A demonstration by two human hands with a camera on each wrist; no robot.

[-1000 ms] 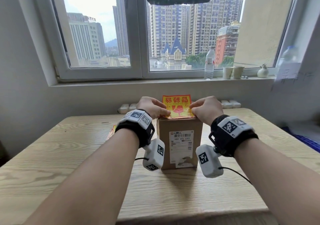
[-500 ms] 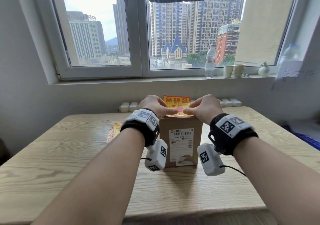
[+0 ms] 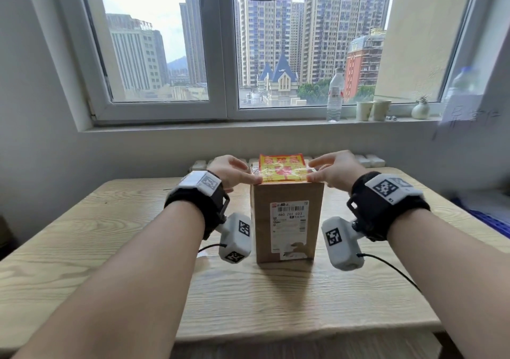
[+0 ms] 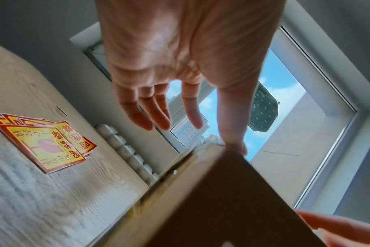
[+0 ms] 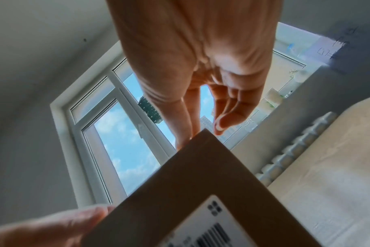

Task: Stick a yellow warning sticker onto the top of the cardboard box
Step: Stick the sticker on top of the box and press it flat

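Observation:
A tall brown cardboard box (image 3: 287, 193) with a white shipping label (image 3: 289, 218) stands upright in the middle of the wooden table (image 3: 110, 248). A yellow and red warning sticker (image 3: 281, 169) lies on its top, its far edge reaching past the box. My left hand (image 3: 237, 172) is at the top's left edge and my right hand (image 3: 328, 169) at its right edge. Each thumb tip presses down near a front corner. In the wrist views the left hand (image 4: 180, 83) and right hand (image 5: 201, 83) show straight, spread fingers above the box (image 5: 201, 192).
A pile of spare warning stickers (image 4: 44, 143) lies on the table left of the box. A white ribbed strip (image 4: 129, 155) runs along the table's back edge. On the windowsill stand a water bottle (image 3: 334, 96), two paper cups (image 3: 372, 110) and a small vase (image 3: 420, 109).
The sticker, earlier tilted up behind my fingers, now lies flat on the box top. Both hands have slid apart from the middle to the side edges.

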